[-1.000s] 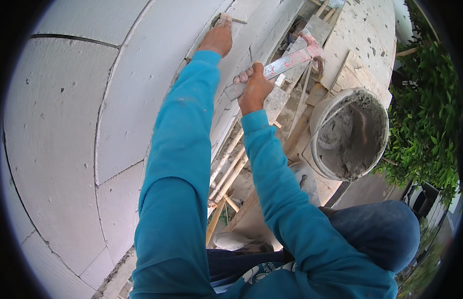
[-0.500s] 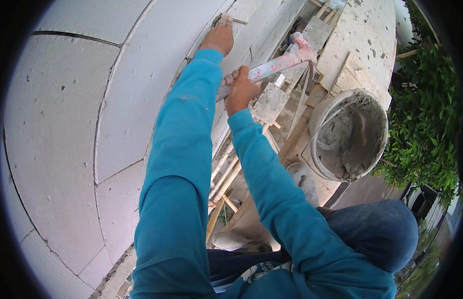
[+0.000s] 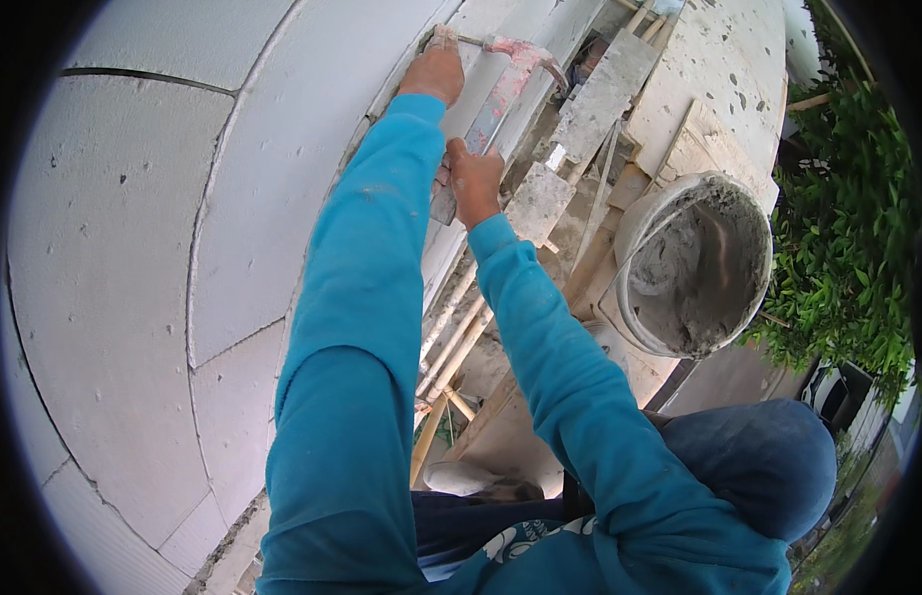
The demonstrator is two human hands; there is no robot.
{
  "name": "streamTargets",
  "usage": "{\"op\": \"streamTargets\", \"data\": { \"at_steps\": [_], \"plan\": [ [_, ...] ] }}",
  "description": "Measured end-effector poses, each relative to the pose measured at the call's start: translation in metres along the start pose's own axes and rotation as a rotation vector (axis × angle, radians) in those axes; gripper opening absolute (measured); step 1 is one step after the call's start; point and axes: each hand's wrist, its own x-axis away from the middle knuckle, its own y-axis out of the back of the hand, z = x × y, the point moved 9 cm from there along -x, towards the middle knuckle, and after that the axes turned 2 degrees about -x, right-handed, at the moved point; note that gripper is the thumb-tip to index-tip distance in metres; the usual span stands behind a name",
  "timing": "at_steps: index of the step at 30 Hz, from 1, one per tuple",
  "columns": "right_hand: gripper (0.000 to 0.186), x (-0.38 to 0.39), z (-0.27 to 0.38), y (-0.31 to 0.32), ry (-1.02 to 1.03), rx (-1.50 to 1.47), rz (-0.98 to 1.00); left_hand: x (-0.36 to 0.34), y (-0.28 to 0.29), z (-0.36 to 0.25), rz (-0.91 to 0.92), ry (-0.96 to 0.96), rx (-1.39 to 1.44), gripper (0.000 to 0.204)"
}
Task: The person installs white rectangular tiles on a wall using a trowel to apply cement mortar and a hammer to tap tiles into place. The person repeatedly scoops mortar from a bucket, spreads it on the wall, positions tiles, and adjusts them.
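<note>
My left hand (image 3: 433, 71) is closed against the pale block wall (image 3: 312, 129), at the joint along its upper edge. Out of its fingers sticks a thin metal rod, perhaps a long nail (image 3: 470, 41), pointing to the right. My right hand (image 3: 475, 184) grips a worn claw hammer (image 3: 496, 102) by its grey handle, just right of my left forearm. The red-flecked hammer head (image 3: 523, 54) is at the rod's free end, apparently touching it. My left fingertips are partly hidden, as is the rod's inner end.
A bucket of wet grey mortar (image 3: 694, 268) stands at the right on wooden boards (image 3: 724, 74). Bamboo poles (image 3: 456, 347) and block pieces (image 3: 540, 203) lie below the wall's edge. Green foliage (image 3: 848, 218) fills the far right. My bent knee (image 3: 749, 466) is at the lower right.
The hammer has swung left, its head moving from over the boards to the rod's end. My right hand has turned with it. My left hand has stayed at the joint.
</note>
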Motion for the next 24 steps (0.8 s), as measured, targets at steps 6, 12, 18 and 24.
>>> {"op": "streamTargets", "data": {
  "at_steps": [6,12,18,24],
  "plan": [
    [0.018,0.020,0.024,0.000,0.018,-0.243,-0.162,0.004,-0.001,-0.002,-0.024,-0.022,0.017,0.062],
    [0.017,0.017,0.015,0.002,-0.168,-0.074,0.048,0.005,0.000,0.002,-0.002,-0.041,0.029,0.065],
    [0.020,0.030,0.039,0.008,-0.056,-0.277,-0.052,0.050,0.019,0.025,-0.135,-0.052,0.167,0.059],
    [0.015,0.013,0.027,0.012,0.031,-0.266,-0.135,0.137,0.013,0.022,-0.047,0.032,0.068,0.057]
  ]
}}
